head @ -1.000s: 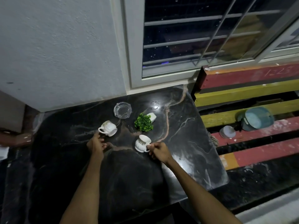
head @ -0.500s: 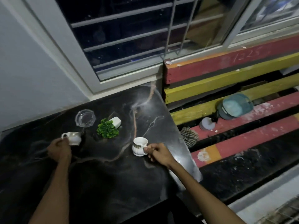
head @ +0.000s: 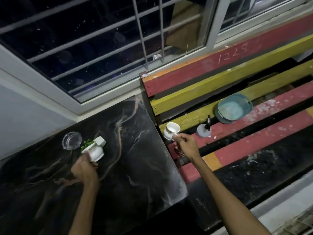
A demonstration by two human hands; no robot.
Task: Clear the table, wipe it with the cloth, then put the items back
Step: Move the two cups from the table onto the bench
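A black marble table [head: 128, 167] fills the lower left. My left hand [head: 84, 170] grips a white cup [head: 96, 152], lifted and tilted above the table in front of a small green plant in a white pot [head: 99, 141]. A clear glass ashtray [head: 71, 140] stands to the plant's left. My right hand [head: 185, 145] holds a second white cup [head: 171, 130] by its handle, past the table's right edge and over the slatted bench [head: 237, 146]. The cloth seen earlier at the bench's left end is hidden behind this hand.
The red and yellow bench runs along the table's right side under a barred window [head: 118, 39]. On its slats lie a blue-grey cap [head: 232, 108] and a small round white object [head: 203, 131]. A grey wall [head: 25, 119] stands behind the table on the left.
My right hand carried its cup rightwards off the table and over the bench. My left hand lifted its cup and moved it rightwards in front of the plant. The view swung right.
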